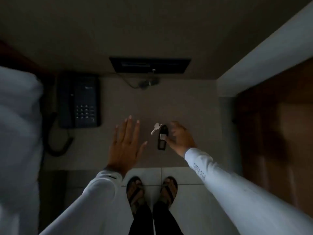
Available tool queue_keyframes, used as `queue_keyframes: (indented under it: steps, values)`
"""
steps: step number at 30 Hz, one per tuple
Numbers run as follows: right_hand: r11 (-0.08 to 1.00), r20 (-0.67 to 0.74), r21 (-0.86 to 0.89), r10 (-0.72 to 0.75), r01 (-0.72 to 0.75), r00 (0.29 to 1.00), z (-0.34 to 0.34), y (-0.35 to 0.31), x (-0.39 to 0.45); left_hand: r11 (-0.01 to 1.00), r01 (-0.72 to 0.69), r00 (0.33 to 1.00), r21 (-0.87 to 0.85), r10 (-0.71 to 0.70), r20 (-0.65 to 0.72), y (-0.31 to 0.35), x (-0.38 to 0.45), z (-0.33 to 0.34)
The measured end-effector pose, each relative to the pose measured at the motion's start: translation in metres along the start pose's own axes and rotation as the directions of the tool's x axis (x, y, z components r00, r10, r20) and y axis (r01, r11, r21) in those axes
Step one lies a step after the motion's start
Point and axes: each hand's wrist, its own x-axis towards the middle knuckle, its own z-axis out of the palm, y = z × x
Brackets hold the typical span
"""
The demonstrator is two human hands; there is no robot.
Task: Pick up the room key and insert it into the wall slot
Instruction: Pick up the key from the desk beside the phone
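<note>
The room key (156, 128), a small silver key on a long black fob (163, 136), lies on the grey tabletop (189, 116) in front of me. My right hand (180, 137) hovers just right of the fob, fingers spread and slightly blurred, thumb close to the fob's label; it holds nothing. My left hand (126, 143) is flat and open over the table, left of the key, fingers apart. A dark rectangular wall panel with a slot (149, 65) sits on the wall above the table's back edge.
A black desk phone (79, 101) with a coiled cord stands at the table's left. White bedding (18, 133) fills the left edge. A white wall corner and a brown wooden door (274, 133) are on the right. My sandalled feet (151, 189) stand on pale floor tiles.
</note>
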Motion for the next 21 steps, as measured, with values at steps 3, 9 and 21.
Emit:
queue_keyframes:
  steps: [3, 9, 21]
  values:
    - [0.990, -0.100, 0.133, 0.055, -0.041, 0.993, 0.025, 0.006, 0.019, 0.999, -0.023, 0.998, -0.023, 0.024, 0.053, -0.003, 0.011, 0.029]
    - [0.992, -0.211, 0.105, 0.097, -0.076, 0.973, 0.046, 0.010, 0.042, 0.999, -0.035, 0.998, 0.005, 0.035, 0.054, -0.009, 0.018, 0.074]
    - [0.961, -0.046, 0.268, 0.082, -0.067, 0.996, 0.014, 0.013, 0.042, 1.000, -0.013, 1.000, 0.015, 0.013, 0.011, -0.004, 0.007, 0.041]
